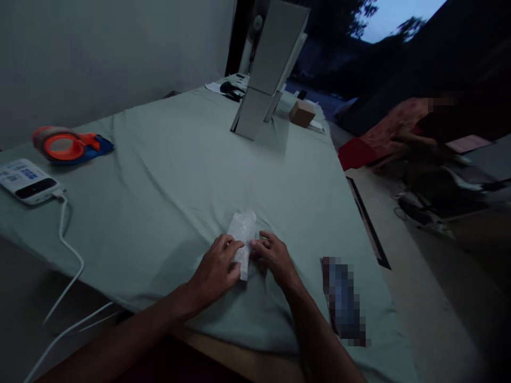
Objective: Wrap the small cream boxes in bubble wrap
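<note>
L hand (219,260): palm-down, half-open, fingers on white oblong bubble-wrap packet (244,226), nr front edge of pale-green cloth-covered table (191,154). R hand (274,255): palm inward, half-curled, fingertips at pkt's R edge. Both grips: can't tell.

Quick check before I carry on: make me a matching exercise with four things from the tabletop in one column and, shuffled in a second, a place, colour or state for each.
Things:
1. Bubble-wrap packet
2. Tape dispenser
3. Device with a dark screen
4. Box

Descriptions:
A. Brown, toward the far end of the table
B. Has a white cable plugged in
C. Partly covered by the left hand
D. Orange and blue

Pairs: 1-C, 2-D, 3-B, 4-A
</note>
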{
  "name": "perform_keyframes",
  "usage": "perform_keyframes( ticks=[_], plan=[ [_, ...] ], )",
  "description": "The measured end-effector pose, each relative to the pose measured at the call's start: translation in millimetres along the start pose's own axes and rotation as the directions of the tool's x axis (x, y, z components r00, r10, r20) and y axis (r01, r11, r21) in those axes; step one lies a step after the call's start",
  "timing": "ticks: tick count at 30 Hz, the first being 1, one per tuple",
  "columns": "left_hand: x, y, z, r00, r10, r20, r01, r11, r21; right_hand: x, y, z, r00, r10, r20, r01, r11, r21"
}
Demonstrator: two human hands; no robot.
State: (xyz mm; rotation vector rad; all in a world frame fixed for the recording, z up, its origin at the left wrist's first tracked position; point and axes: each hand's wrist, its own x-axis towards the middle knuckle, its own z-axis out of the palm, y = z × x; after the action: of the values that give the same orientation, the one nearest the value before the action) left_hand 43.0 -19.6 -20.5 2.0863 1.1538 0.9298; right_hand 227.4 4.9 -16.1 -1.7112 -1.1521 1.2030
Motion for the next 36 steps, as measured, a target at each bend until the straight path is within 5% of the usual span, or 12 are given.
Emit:
perform_keyframes(
  ticks=[7,13,18,24,27,30,32,36],
  plan=[
    [0.8,5.4,-6.4,0.986,0.137,0.092,-0.151,0.974,0.172,23.4,-5.8,16.5,0.986,-0.121,0.114,0.119,0.993,0.024],
    [1.1,0.1,-3.9,1.0,-0.006,-0.015,0.008,0.995,0.095,5.5,-7.0,15.4,0.948,-0.303,0.101,0.309,0.95,-0.047],
    [-4.7,-8.3,0.8,0.982,-0.09,-0.169,0.091,0.996,0.002,-24.2,-4.3,1.8,0.789,-0.571,0.227,0.613,0.755,-0.231],
    [-1.5,-11.3,-8.0,0.997,-0.081,0.017,0.083,0.988,-0.131,-52.0,2.7,-11.8,0.629,-0.664,0.404,0.772,0.469,-0.43],
    [0.3,-11.5,-9.0,0.993,-0.103,0.052,0.11,0.981,-0.161,-57.1,8.8,-9.3,0.588,-0.662,0.465,0.788,0.338,-0.514],
    [2.1,-13.5,-9.1,0.993,-0.113,0.018,0.115,0.977,-0.179,-53.4,13.0,-1.0,0.606,-0.684,0.407,0.759,0.342,-0.554],
    [3.8,-14.5,-12.8,0.991,-0.13,0.008,0.129,0.97,-0.207,-47.9,12.1,4.0,0.632,-0.703,0.325,0.745,0.436,-0.506],
    [5.5,-12.7,-26.9,0.975,-0.181,0.125,0.216,0.904,-0.369,-39.8,3.5,7.6,0.856,-0.456,0.245,0.513,0.809,-0.288]
  ],
)
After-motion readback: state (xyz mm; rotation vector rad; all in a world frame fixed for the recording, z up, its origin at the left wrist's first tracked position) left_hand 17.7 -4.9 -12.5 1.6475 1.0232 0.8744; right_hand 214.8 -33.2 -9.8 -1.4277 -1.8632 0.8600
